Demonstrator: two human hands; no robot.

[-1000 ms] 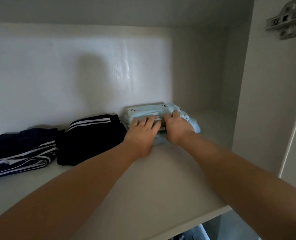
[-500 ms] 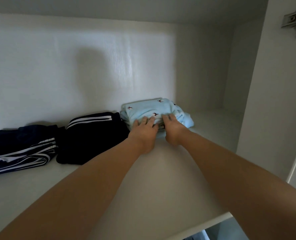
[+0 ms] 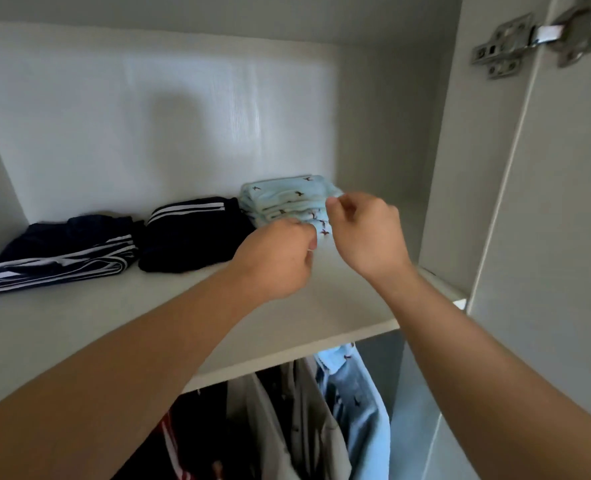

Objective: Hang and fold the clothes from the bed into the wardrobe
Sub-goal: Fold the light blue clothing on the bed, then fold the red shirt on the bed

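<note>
On the white wardrobe shelf (image 3: 79, 323), a folded pale-blue printed garment (image 3: 287, 199) is being straightened.
It is sitting deep on the shelf, touching the folded black white-striped garment (image 3: 190, 237) on its left. The left hand (image 3: 280, 254) and right hand (image 3: 366, 230) are both curling in, pinching its loose front layers — pulling too hard there is likely to drag the soft stack forward and undo the folds.

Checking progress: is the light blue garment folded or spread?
Folded: the light blue garment sits in stacked layers on the shelf.
</note>
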